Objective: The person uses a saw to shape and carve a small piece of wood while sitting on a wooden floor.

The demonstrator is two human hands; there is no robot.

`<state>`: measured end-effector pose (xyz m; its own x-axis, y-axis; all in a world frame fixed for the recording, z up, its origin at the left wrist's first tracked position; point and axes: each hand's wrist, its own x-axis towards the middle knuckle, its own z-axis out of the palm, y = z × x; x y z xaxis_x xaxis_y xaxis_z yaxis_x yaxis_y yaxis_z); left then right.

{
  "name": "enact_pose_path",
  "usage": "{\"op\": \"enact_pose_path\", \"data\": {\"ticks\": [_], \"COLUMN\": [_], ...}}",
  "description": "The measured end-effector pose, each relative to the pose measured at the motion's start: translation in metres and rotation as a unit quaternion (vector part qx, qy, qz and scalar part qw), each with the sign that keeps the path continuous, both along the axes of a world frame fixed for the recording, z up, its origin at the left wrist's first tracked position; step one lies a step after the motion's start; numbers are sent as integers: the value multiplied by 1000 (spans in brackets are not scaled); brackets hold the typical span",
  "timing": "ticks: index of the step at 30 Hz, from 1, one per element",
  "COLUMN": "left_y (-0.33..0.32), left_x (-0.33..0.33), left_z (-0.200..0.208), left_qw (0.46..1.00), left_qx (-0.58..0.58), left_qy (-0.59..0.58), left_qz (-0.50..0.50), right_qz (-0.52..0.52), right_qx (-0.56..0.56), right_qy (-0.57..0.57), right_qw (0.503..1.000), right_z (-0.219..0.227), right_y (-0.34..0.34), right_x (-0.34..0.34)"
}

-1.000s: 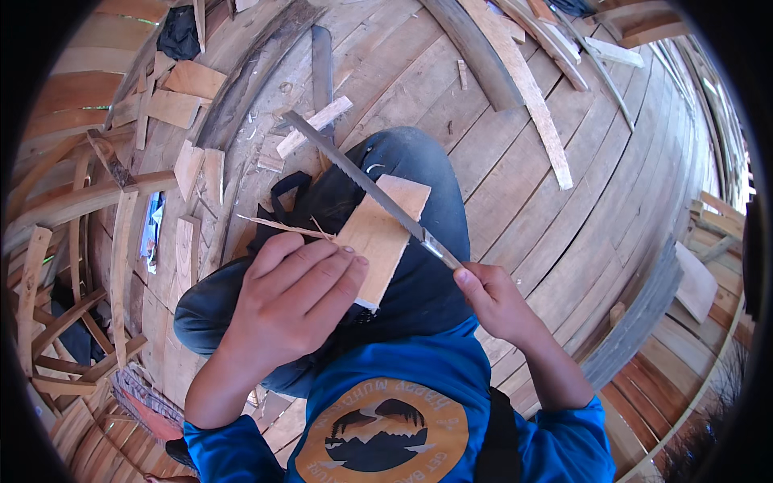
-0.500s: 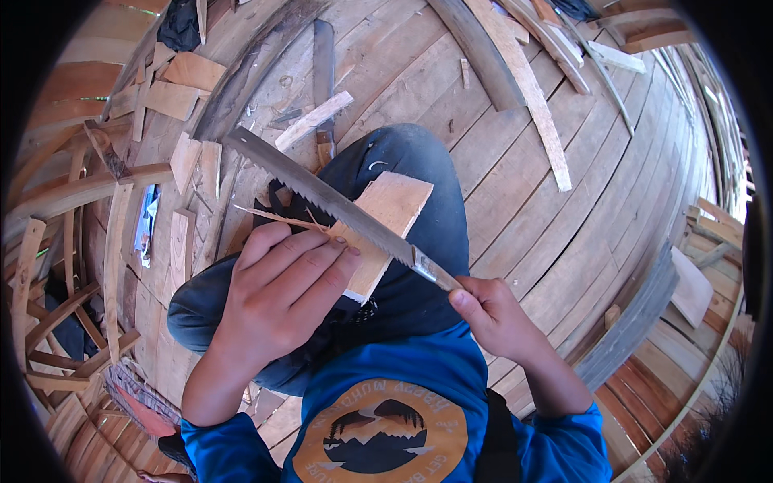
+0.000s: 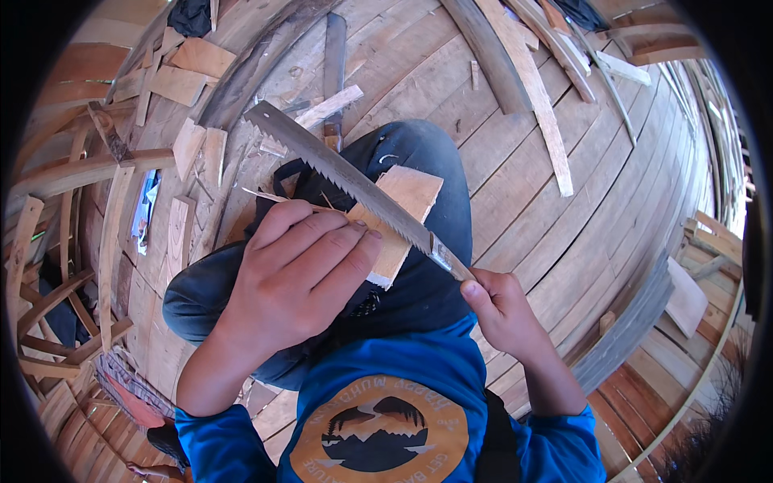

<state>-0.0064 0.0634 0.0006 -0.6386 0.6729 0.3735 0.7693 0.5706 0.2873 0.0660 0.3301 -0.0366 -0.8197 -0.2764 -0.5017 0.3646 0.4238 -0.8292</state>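
Observation:
A handsaw [image 3: 342, 173] slants across a short wooden board [image 3: 411, 189] over my crossed legs. My right hand [image 3: 503, 310] is closed round the saw's handle at its lower right end. The toothed edge faces down and left, toward my left hand [image 3: 302, 270]. That hand grips the board's left side, fingertips on its upper face close to the blade; its thumb is hidden underneath. A thin torn strip of wood [image 3: 262, 195] sticks out past the left knuckles. Whether the teeth are in the wood, I cannot tell.
Plank flooring [image 3: 564, 233] spreads around me. Another saw [image 3: 334, 72] lies ahead, with a wood offcut [image 3: 330, 106] across it. Curved timbers [image 3: 487, 56] and a long narrow board [image 3: 535, 105] lie farther off. Wooden frame pieces [image 3: 113, 233] stand at the left, a grey curved beam [image 3: 624, 326] at the right.
Both hands, the saw and the board have shifted slightly right in view. My right hand and the saw's handle sit a little farther right. Both grips are unchanged.

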Motion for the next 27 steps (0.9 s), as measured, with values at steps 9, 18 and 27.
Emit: {"op": "enact_pose_path", "data": {"ticks": [9, 18, 27], "left_y": [0, -3, -9], "left_x": [-2, -2, 2], "left_z": [1, 1, -3], "left_qw": [1000, 1000, 999], "left_qx": [1, 2, 9], "left_qy": [-1, -1, -30], "left_qz": [-1, 9, 18], "right_qz": [-28, -44, -23], "right_qx": [26, -3, 4], "right_qy": [-40, -32, -11], "right_qw": [998, 998, 1000], "right_z": [-22, -19, -11], "right_y": [13, 4, -2], "right_x": [2, -2, -6]}}
